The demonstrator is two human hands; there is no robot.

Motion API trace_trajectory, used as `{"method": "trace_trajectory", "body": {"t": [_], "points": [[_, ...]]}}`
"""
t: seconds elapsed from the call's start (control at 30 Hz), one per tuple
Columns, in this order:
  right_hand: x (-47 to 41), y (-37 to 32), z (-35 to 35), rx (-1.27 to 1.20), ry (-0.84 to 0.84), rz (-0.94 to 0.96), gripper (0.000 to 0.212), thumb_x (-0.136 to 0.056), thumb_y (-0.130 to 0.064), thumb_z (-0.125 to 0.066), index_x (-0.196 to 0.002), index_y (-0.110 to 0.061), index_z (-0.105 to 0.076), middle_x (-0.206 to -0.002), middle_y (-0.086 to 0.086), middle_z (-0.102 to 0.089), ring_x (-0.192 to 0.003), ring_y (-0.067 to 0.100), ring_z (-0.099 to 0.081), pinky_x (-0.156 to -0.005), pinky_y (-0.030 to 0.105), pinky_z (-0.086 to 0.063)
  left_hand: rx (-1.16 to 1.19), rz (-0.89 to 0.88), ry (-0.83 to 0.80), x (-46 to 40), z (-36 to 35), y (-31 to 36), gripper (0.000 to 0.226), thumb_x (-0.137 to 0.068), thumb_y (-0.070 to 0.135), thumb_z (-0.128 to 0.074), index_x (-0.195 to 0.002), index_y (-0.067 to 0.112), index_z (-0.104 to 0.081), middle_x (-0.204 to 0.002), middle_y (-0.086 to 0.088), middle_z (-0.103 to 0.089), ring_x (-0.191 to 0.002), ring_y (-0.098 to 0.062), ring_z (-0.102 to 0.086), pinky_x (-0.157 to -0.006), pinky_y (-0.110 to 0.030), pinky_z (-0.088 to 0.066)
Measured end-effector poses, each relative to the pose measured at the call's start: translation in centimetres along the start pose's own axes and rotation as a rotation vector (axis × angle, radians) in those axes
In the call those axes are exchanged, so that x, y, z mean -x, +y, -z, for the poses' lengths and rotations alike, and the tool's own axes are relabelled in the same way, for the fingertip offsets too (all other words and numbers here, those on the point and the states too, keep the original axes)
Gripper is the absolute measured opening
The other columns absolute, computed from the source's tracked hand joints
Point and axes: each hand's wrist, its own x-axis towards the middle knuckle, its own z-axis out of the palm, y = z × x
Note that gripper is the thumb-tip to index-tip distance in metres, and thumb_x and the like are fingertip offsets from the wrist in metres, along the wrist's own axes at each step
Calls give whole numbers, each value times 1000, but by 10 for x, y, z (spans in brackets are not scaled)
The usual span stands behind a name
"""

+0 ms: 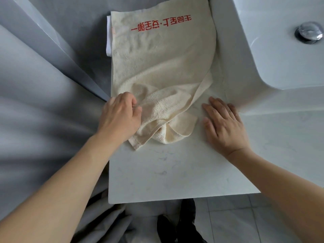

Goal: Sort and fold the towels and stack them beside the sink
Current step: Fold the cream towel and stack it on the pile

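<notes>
A cream towel (pixel 157 57) with red printed characters lies spread on the white marble counter (pixel 175 169) left of the sink (pixel 284 55). Its near end is bunched and twisted into folds. My left hand (pixel 121 116) grips that bunched near-left part, fingers curled into the cloth. My right hand (pixel 226 125) lies flat on the bare counter just right of the towel's near corner, fingers straight, holding nothing. A white cloth (pixel 109 37) peeks out from under the towel's far left edge.
The sink's chrome drain (pixel 309 32) is at the upper right. Grey wall panels (pixel 52 67) run along the counter's left side. The counter's front edge is near me, with tiled floor (pixel 236 221) and dark shoes below.
</notes>
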Motion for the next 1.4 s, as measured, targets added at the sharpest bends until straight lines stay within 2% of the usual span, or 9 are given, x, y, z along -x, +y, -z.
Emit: {"method": "trace_trajectory", "body": {"t": [0.1, 0.2, 0.33, 0.43, 0.57, 0.8, 0.93, 1.17, 1.4], "points": [[0, 1, 0, -47, 20, 9, 54, -100, -45, -25, -136, -17, -55, -149, 6, -45, -141, 23, -36, -118, 40, -20, -107, 112, -145, 6, -10, 1, 31, -99, 36, -46, -121, 18, -56, -129, -4, -49, -120, -30, -37, -103, -36, -27], [1, 2, 1, -101, 48, 6, 56, -100, -47, -23, -133, -15, -56, -145, 6, -49, -138, 24, -39, -116, 40, -24, -47, 132, -37, 6, 3, 5, 17, -93, 37, -55, -95, 22, -62, -117, 5, -47, -114, -26, -38, -102, -35, -26], [4, 6, 2, -238, 132, -9, 60, -101, -46, -21, -136, -8, -51, -134, 7, -59, -127, 26, -50, -108, 38, -34, 700, 265, 11, -3, 48, 32, 22, -76, 30, -61, -67, 13, -53, -74, -1, -52, -73, -18, -50, -68, -35, -37], [6, 6, 3, -320, 213, -23, 55, -101, -42, -23, -135, -11, -53, -121, 2, -66, -113, 27, -56, -98, 39, -38, 1158, 272, -207, 6, 55, 79, 25, -80, 23, -67, -58, 21, -56, -59, 3, -52, -58, -13, -52, -55, -22, -37], [7, 9, 4, -478, 350, -72, 48, -101, -37, -26, -130, -11, -55, -106, 5, -64, -98, 30, -59, -88, 47, -45, 876, 86, -493, 28, 13, 114, 11, -91, 10, -61, -86, 19, -62, -68, 4, -57, -55, -9, -52, -54, -19, -43], [6, 9, 3, -261, 219, -73, 49, -95, -52, -31, -109, -23, -67, -108, -1, -64, -100, 29, -55, -88, 38, -34, 548, 569, -4, 70, -15, 49, 22, -83, 26, -59, -104, 28, -52, -105, 7, -57, -97, -17, -58, -76, -34, -48], [7, 4, 4, -159, 135, 22, 41, -87, -52, -40, -100, -25, -69, -109, -5, -60, -100, 27, -52, -92, 36, -30, 808, 556, -267, 77, -22, 40, 55, -63, 30, -48, -115, 20, -61, -114, 2, -61, -105, -21, -56, -87, -36, -43], [7, -1, 8, -94, 66, 215, 50, -82, -59, -48, -109, -19, -63, -109, 0, -57, -96, 27, -50, -92, 37, -34, 856, 692, -13, 59, -28, 54, 30, -81, 23, -57, -64, 6, -39, -53, 4, -35, -54, -15, -34, -56, -29, -28], [6, -5, 7, 70, -55, 409, 52, -81, -56, -51, -122, -27, -62, -107, 4, -55, -93, 30, -49, -87, 44, -39, 1163, 717, -19, 78, -19, 37, 8, -89, 19, -70, -96, 14, -71, -93, 0, -73, -91, -22, -66, -83, -33, -48]]}}
